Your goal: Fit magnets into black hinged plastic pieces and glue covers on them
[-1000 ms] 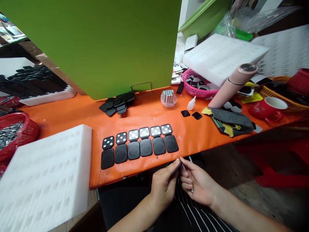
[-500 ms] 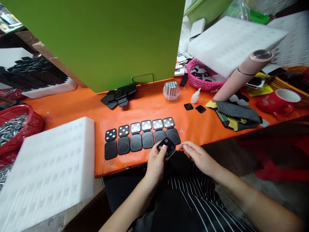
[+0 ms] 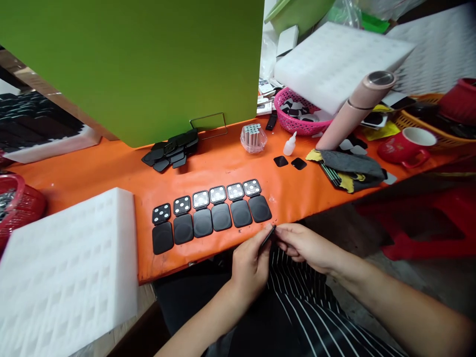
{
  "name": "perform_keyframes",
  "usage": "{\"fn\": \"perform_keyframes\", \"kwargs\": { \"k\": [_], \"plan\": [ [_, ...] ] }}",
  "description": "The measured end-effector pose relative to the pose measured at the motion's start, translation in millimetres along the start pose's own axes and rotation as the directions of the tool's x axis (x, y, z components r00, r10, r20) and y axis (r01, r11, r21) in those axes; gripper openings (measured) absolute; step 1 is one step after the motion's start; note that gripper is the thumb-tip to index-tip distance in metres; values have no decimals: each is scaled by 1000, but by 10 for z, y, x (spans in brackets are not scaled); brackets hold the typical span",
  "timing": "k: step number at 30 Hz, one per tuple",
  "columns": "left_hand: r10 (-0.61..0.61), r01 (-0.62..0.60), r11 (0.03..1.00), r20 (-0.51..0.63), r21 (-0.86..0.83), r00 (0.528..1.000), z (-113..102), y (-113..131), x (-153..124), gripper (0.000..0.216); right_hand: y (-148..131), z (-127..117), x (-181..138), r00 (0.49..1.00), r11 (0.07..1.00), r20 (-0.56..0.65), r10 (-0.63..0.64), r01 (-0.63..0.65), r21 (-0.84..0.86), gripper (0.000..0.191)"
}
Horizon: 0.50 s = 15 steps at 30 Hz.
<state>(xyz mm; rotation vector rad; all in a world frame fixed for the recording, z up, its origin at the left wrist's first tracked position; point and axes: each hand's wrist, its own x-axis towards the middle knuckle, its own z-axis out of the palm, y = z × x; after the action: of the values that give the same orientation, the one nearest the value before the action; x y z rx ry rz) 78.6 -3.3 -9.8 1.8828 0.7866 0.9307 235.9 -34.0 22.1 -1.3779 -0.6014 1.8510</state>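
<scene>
My left hand (image 3: 250,265) is closed around a black square plate (image 3: 268,236), which is tilted so that mostly its thin edge shows. Pressed together beside that edge are the fingers of my right hand (image 3: 303,244); whatever they pinch is hidden. On the orange table beyond lies a row of several opened black hinged plates (image 3: 222,216). The upper leaf of each carries round silvery discs (image 3: 217,194), while the lower leaf is plain black.
Loose black plates (image 3: 171,150) lie by a green board (image 3: 148,64). A cup of metal rods (image 3: 253,139), a dropper bottle (image 3: 289,145) and two black squares stand farther right. White foam (image 3: 74,267) borders the left; a pink flask (image 3: 351,115) and red mug (image 3: 405,148) are right.
The plate in my left hand has turned from disc side up to nearly edge-on. My right fingers, which pinched a small silvery piece, have come in against its edge. The view has shifted.
</scene>
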Motion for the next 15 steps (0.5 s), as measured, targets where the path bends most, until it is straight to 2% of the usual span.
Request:
{"fn": "perform_keyframes", "kwargs": {
  "k": [2,4,7,12,15],
  "plan": [
    [42,-42,999,16,1,999,15,11,-23,44,-27,-43,-31,993,974,64,96,-107,201,24],
    [65,-65,998,39,-12,997,36,26,-41,44,-53,-92,-52,970,902,149,192,-234,363,16],
    [88,-85,995,46,-55,995,73,38,-58,45,-71,-114,-62,939,806,210,274,-343,483,13],
    [105,-104,990,13,-94,994,95,20,-79,49,-5,28,-69,963,752,98,250,-257,607,16],
    [110,-105,987,36,-119,993,85,3,-100,46,40,71,-109,973,786,55,224,-214,580,22]
  ]
}}
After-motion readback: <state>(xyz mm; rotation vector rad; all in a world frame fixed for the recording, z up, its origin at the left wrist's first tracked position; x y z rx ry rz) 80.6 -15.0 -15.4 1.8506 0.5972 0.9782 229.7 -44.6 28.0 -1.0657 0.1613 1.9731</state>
